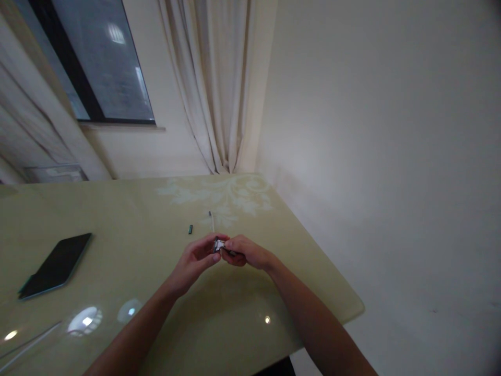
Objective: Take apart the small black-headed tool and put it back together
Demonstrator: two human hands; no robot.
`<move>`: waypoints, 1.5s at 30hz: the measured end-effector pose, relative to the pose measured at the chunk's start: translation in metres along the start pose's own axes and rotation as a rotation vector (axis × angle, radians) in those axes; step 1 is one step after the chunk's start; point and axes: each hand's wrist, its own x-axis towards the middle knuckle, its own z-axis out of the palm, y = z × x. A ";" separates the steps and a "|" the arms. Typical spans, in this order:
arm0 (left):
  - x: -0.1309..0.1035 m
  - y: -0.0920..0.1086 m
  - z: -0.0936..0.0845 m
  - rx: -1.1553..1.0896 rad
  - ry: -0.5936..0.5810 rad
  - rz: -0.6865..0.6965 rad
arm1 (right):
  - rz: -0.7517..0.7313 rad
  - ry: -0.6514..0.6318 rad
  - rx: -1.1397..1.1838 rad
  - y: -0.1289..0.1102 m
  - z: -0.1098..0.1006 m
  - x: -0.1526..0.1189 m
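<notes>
Both of my hands meet above the glossy pale green table (250, 292). My left hand (199, 256) holds a small silvery-white piece with dark edges (219, 245) between thumb and fingers. At its right side, my right hand (243, 250) is closed round a thin dark item (230, 252), whose kind I cannot make out. The two held items touch or nearly touch. Just beyond the hands a thin white cable (213, 223) with a dark tip lies on the table. Left of it is a small dark green-edged piece (190, 229).
A dark flat tablet or folder (57, 265) lies on the table at the left. A pale thin strip (31, 347) is at the lower left. Curtains (213, 78) and a window stand behind the table, and a white wall (383, 156) runs along its right.
</notes>
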 end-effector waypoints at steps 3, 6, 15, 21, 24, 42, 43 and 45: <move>0.000 0.002 0.001 -0.003 -0.005 0.005 | -0.003 0.010 -0.036 -0.001 0.001 0.000; -0.001 0.004 0.001 -0.014 -0.035 0.003 | -0.005 0.020 -0.064 -0.002 0.001 -0.001; -0.001 0.002 -0.001 -0.021 -0.051 0.048 | -0.061 0.012 -0.060 -0.004 0.003 -0.002; -0.002 -0.002 -0.003 -0.001 -0.019 0.043 | -0.035 0.031 -0.074 -0.004 0.003 -0.001; -0.002 -0.004 -0.004 0.007 -0.004 0.032 | -0.027 0.050 -0.093 -0.004 0.004 -0.001; 0.029 -0.013 -0.039 0.382 0.189 0.030 | -0.030 0.198 0.274 0.026 -0.023 0.018; 0.037 -0.012 -0.039 0.464 0.173 0.025 | -0.043 0.278 0.308 0.026 -0.028 0.019; 0.056 -0.012 -0.034 0.656 0.108 0.044 | -0.072 0.457 0.390 0.024 -0.037 0.020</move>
